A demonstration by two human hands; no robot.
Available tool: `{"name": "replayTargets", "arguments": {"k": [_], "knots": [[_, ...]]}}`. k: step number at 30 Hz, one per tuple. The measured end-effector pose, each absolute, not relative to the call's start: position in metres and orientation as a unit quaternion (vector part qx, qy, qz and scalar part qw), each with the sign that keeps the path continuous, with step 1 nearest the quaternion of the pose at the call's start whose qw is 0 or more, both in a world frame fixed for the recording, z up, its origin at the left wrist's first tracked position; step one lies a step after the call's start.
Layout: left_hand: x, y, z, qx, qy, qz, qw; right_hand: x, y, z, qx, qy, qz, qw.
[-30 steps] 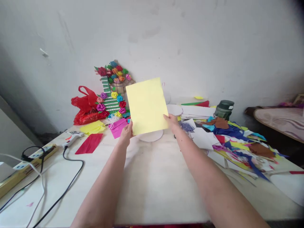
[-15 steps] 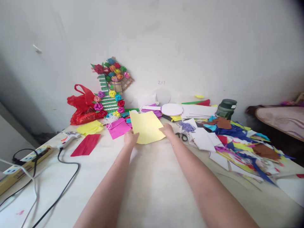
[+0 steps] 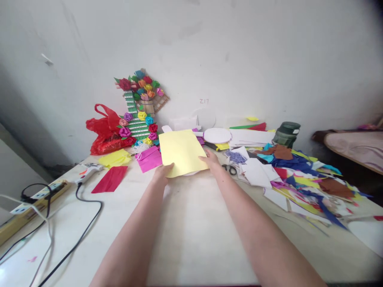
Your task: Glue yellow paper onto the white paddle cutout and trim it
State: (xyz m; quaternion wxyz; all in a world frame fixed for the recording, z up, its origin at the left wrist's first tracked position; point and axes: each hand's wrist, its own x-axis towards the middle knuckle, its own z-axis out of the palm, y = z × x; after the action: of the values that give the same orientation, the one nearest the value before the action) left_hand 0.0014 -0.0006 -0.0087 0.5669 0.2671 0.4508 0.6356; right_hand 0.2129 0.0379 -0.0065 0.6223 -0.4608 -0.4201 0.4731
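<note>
A pale yellow sheet (image 3: 182, 151) is held up over the back middle of the table. My left hand (image 3: 163, 173) pinches its lower left corner, thumb on the front face. At the lower right corner my right hand (image 3: 211, 160) grips it the same way, thumb in front. A white edge shows just below the sheet's bottom side. Left of the sheet lies a magenta folded paper (image 3: 149, 159), close to my left hand. Black-handled scissors (image 3: 229, 169) rest just right of my right hand.
Paper scraps (image 3: 299, 175) cover the table's right side, near a dark green bottle (image 3: 286, 134). A flower craft (image 3: 139, 111) leans on the wall beside a red bag (image 3: 104, 131). At left are red paper (image 3: 110, 179), a glue gun (image 3: 89, 172), cables and a power strip (image 3: 32, 203).
The yellow sheet has shifted slightly left and up, now covering more of the papers behind it. Both hands still grip it. The camera view has moved slightly.
</note>
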Motion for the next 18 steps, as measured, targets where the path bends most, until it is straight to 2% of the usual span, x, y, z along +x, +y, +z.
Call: {"name": "replayTargets", "arguments": {"k": [3, 8, 13, 18], "knots": [[0.001, -0.010, -0.003, 0.312, 0.433, 0.643, 0.550, 0.214, 0.029, -0.004, -0.399, -0.448, 0.514, 0.613], [-0.007, -0.022, 0.001, 0.376, 0.373, 0.655, 0.538, 0.211, 0.013, -0.004, -0.389, -0.434, 0.575, 0.575], [-0.006, -0.026, 0.002, 0.294, 0.353, 0.668, 0.585, 0.201, 0.002, -0.001, -0.387, -0.387, 0.545, 0.635], [0.000, -0.029, -0.003, 0.279, 0.385, 0.622, 0.622, 0.195, -0.001, -0.006, -0.353, -0.365, 0.529, 0.680]]}}
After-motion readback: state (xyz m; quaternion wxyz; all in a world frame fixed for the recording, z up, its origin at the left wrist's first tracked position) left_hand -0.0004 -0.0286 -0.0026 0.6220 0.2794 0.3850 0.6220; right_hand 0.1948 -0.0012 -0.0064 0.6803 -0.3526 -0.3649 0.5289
